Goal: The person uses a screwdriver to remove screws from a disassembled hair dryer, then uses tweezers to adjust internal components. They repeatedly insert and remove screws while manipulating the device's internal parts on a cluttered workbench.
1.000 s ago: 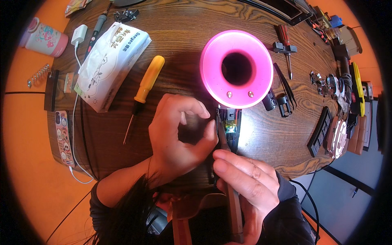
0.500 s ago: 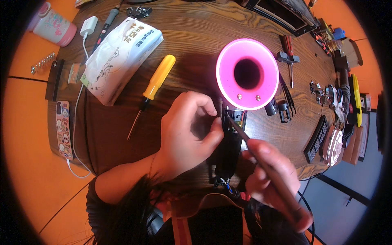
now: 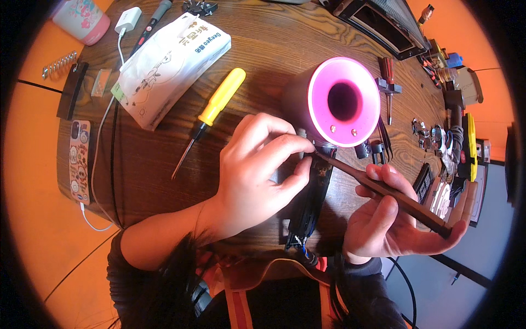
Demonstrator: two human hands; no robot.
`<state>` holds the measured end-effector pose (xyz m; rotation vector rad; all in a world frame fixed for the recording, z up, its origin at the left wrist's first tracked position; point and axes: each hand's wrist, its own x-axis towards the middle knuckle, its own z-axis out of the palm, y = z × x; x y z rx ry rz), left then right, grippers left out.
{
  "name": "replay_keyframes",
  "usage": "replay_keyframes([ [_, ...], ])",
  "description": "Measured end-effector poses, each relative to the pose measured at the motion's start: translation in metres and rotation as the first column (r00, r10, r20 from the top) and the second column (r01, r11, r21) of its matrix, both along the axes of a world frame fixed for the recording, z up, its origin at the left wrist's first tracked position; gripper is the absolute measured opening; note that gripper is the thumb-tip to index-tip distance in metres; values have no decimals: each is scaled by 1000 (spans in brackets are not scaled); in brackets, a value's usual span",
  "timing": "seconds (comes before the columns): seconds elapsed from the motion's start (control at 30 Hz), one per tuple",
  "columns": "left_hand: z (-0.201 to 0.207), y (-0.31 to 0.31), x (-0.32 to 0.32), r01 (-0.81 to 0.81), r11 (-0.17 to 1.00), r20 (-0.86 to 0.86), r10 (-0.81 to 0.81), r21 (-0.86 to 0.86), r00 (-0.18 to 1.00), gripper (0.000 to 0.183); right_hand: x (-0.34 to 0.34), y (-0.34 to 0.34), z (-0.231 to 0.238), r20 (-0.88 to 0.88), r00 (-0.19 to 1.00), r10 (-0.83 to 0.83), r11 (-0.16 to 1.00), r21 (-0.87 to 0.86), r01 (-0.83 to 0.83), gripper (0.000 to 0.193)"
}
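Note:
A hair dryer with a round pink-rimmed head (image 3: 318, 93) lies on the table, its dark handle (image 3: 307, 211) pointing toward me. Wires show at the handle's near end. My left hand (image 3: 255, 172) is curled over the top of the handle, index finger and thumb bent together just below the head. Anything between those fingertips is too small to make out. My right hand (image 3: 378, 225) grips a slim dark tool with a tapered tip (image 3: 402, 203). Its tip meets the handle's top, right beside my left fingertips, which partly hide that spot.
Left of my hands lie a yellow-handled screwdriver (image 3: 222, 98), a tissue pack (image 3: 170, 71) and a phone (image 3: 80, 159) with a cable. At right are a red-handled screwdriver (image 3: 387, 71), small dark parts (image 3: 378, 151) and a black tray (image 3: 423, 182).
My left fingers have come forward onto the handle's top, by the tool tip. My right hand has turned palm-up, and the tool lies flatter. The dryer appears slightly farther right, its head turned.

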<state>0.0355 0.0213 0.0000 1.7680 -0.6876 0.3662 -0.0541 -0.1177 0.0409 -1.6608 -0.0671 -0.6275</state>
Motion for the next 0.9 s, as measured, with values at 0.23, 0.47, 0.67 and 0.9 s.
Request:
replay_keyframes([
  [0.23,-1,0,-1,2,1000,-15,-2,0,1000,21,4,2,2,89,994,56,998,30,-59,29],
  [0.47,-3,0,-2,8,1000,-37,-8,5,999,19,3,1,4,60,994,93,993,62,-96,30],
  [0.67,-1,-1,0,13,1000,-20,-13,5,1000,20,1,0,1,43,997,60,997,-42,-58,31],
  [0.9,0,4,-3,49,992,-243,-76,-113,967,26,-11,-6,20,-127,987,102,939,-315,-138,32],
])
